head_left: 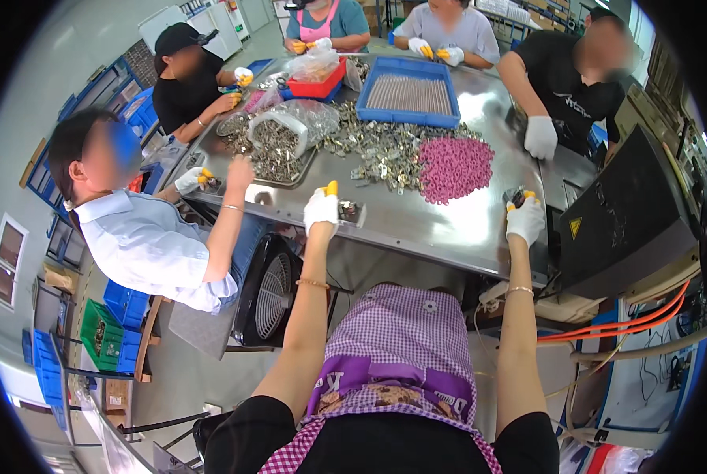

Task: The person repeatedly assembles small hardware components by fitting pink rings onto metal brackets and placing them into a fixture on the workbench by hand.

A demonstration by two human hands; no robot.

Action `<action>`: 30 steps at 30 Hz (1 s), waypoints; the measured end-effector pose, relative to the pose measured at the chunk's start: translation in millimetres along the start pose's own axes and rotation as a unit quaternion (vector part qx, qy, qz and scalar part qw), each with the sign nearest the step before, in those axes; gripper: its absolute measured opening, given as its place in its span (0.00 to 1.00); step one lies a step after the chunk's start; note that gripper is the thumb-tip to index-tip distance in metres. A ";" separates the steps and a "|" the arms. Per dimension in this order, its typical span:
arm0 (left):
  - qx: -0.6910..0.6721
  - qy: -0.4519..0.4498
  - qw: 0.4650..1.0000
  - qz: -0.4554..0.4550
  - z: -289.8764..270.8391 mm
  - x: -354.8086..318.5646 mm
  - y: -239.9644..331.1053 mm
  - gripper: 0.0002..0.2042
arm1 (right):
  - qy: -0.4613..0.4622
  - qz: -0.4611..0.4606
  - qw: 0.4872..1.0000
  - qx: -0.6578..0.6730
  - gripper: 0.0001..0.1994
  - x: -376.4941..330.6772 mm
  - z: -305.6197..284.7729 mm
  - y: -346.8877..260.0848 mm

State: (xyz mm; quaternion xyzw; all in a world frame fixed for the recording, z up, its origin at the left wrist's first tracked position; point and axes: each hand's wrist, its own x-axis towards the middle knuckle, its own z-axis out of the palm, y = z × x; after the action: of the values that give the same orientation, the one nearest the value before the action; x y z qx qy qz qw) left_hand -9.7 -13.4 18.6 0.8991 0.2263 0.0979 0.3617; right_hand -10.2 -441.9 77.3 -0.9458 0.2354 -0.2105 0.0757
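Steel, bare and reflective, makes up the near part of the surface (pixel 440 225), and both of the person's gloved hands work right at its front edge. The left hand (pixel 320 210), in a white glove with yellow fingertips, has its fingers closed on a small metal part (pixel 351 212) that sits just inside that edge. The right hand (pixel 525 219), gloved the same way, has its fingers curled round another small dark metal piece (pixel 517 194) near the surface's front right corner — how tightly they close I cannot tell.

Between the 2 hands the steel is open, a broad strip running along the near edge. Farther in, that room ends at a heap of pink rings (pixel 454 167) and, touching it on the left, a spread of loose silver metal parts (pixel 373 150). Behind these stands a blue tray (pixel 409 95) with low walls, and to its left a clear bag of parts (pixel 290 130) resting on a shallow metal tray.

On the right the surface is hemmed by a black machine housing (pixel 626 213), close beside the right hand. On the left a seated co-worker's bare arm (pixel 228 213) reaches up to the surface edge, near the left hand — other gloved people line the far side.
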 end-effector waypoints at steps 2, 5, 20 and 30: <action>-0.021 -0.017 0.998 0.058 21.4 -23.3 15.7 0.22 | 0.016 -0.026 0.999 0.012 0.16 1.8 0.9 -1.7; -0.041 -0.068 0.993 0.086 45.5 -48.6 40.6 0.20 | 0.011 -0.023 1.000 -0.013 0.17 5.3 7.8 -1.9; 0.123 0.041 0.977 0.172 25.3 -17.0 65.3 0.10 | 0.007 -0.032 0.999 -0.018 0.20 13.9 11.7 8.0; 0.013 0.111 0.963 0.246 71.8 -109.5 79.2 0.10 | 0.002 -0.137 0.991 0.007 0.21 -6.6 17.9 -39.3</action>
State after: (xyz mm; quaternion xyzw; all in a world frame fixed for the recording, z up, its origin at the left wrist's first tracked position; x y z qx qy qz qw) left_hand -54.9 -159.7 20.6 0.9150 0.0380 0.2803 0.2875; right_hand 8.6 -403.5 68.4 -0.9683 0.1024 -0.2220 0.0519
